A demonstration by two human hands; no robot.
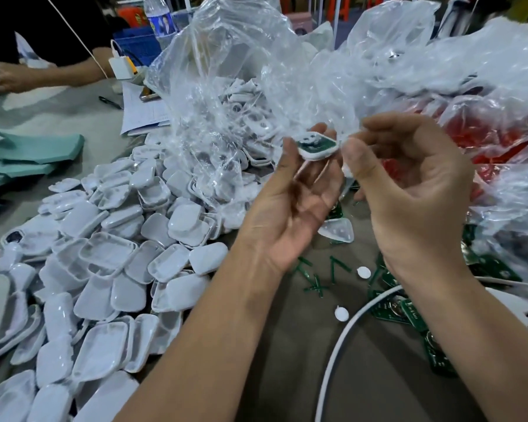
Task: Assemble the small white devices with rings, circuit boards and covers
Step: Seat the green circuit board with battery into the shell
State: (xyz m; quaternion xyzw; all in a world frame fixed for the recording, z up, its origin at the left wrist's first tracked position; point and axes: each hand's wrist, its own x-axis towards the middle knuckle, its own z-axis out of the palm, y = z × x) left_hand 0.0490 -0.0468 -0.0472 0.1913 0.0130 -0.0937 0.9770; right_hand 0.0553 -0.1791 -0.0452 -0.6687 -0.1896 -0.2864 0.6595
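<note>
Two bare forearms reach up from the bottom edge over a grey tabletop [287, 345], meeting at a half-built device [317, 146] held above the clutter. Left hand [290, 205], palm up and blurred, has its grip closed lightly on the device, fingertips curled around its near edge. Right hand [409, 190] curls beside it, thumb and forefinger at the device's right edge; whether they pinch the device or something smaller cannot be told. A green board [326, 144] shows inside the white shell, with a white piece over its middle.

Left of the arms, a broad heap of white covers [104, 263] spreads across the tabletop, some face up, some hollow side up. Behind it a clear bag [220, 86] spills more white parts. To the right another clear bag [485, 95] lies over red contents.

Below the hands lie green strips [317, 278], two white discs [364, 272], a lone white shell [337, 229] and a pile of green boards [409, 312] under the right wrist. A white cable [342, 345] curves across the near tabletop.

At far left, another person's arm [52, 74] rests on the tabletop near a pen [110, 102], papers [144, 114], a white charger [121, 67] and a water bottle [160, 22].
</note>
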